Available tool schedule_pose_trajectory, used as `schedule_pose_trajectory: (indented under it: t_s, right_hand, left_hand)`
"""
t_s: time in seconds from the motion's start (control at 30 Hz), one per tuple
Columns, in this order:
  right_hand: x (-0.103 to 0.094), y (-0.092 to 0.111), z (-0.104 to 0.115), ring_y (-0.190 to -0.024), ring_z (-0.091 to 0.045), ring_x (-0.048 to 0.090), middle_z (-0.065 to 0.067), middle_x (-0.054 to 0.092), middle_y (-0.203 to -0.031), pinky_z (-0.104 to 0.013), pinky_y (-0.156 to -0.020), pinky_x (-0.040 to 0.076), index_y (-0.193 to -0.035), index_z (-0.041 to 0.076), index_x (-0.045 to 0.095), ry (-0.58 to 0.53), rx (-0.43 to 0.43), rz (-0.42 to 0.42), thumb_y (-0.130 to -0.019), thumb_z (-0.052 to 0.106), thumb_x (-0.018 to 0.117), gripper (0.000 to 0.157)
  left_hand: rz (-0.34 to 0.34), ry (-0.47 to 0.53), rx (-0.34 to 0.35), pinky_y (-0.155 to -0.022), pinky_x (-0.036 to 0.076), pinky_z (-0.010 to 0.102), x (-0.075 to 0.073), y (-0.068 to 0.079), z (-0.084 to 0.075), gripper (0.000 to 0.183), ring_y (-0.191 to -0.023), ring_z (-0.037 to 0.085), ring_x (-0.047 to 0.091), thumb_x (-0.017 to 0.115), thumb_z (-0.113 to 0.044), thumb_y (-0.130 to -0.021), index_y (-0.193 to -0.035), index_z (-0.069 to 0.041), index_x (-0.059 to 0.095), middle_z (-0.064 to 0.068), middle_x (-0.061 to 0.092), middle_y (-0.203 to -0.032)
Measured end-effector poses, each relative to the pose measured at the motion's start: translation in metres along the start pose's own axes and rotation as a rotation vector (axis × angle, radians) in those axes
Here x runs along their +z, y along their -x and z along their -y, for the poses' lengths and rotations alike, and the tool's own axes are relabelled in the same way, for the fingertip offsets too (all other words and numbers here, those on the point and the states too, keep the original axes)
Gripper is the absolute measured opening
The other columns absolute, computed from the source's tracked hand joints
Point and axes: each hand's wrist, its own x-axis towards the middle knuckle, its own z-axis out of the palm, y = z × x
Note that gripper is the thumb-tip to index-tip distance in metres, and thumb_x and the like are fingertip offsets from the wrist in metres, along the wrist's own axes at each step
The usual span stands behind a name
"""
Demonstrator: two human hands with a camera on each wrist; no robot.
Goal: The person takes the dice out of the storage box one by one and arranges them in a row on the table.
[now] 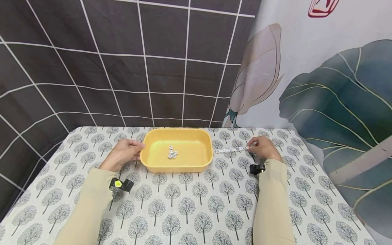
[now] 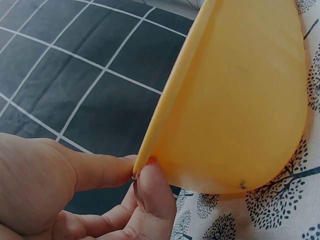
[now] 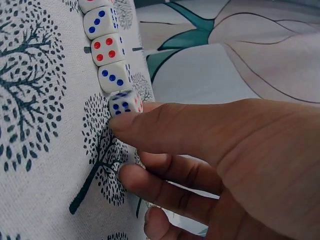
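Observation:
A shallow yellow basin [image 1: 190,166] stands on the table, with several white dice [image 1: 171,152] clustered on its floor left of the middle. My left hand [image 1: 125,153] pinches the basin's left rim between thumb and fingers, as the left wrist view shows at the basin wall [image 2: 235,110]. To the basin's right, a straight row of dice [image 1: 229,150] lies on the cloth. My right hand [image 1: 264,148] pinches the die [image 3: 124,104] at the row's right end between thumb and index finger. That die sits slightly turned and touches or nearly touches its neighbour.
The table wears a white cloth [image 1: 171,207] printed with dark trees. Behind it hangs a dark curtain [image 1: 165,75] with white grid lines, and at the right a fabric [image 1: 333,88] with large leaves. A black strap [image 1: 121,184] circles my left wrist, another [image 1: 257,168] my right.

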Motion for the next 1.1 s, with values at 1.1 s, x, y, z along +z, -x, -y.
schedule_pose_trajectory:
  t_s: [1.1]
  right_hand:
    - [-0.0034,0.0033,0.0049,-0.081,-0.023,0.056,-0.016,0.061,-0.103,-0.029,-0.062,0.049,-0.12,0.004,0.066,-0.04,0.015,0.029,-0.091,0.014,0.072,0.031]
  left_hand:
    - [0.002,0.004,0.007,-0.076,0.064,0.022,0.0,-0.0006,0.0008,0.037,-0.079,0.009,0.065,0.056,-0.015,-0.105,-0.131,0.011,0.052,0.008,0.066,-0.104]
